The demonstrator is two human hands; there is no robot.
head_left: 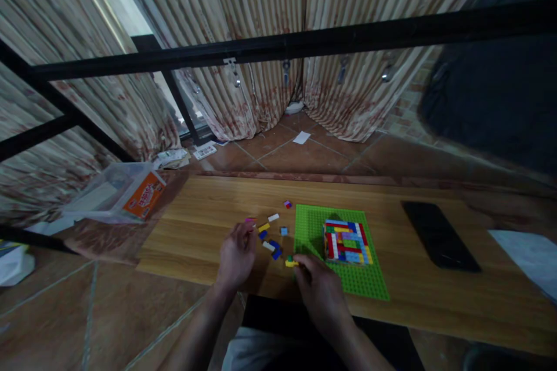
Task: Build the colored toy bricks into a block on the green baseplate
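My left hand [237,252] is over the left part of the loose toy bricks, fingers curled together at a pink brick [249,220] that shows just past the fingertips. My right hand [319,287] pinches a yellow brick [290,264], with a small green brick [289,258] at its top, beside the left edge of the green baseplate [308,226]. A low multicoloured block of joined bricks [348,242] stands on the baseplate. Between my hands lie several loose bricks, among them a white brick [273,217], a light blue brick [284,231] and a dark blue brick [277,254].
A black phone-like slab [439,235] lies on the right of the wooden table [195,203], with a white sheet [522,255] beyond it. A clear plastic box [104,194] with an orange label stands at the left. A black metal bar [278,46] crosses before the curtains.
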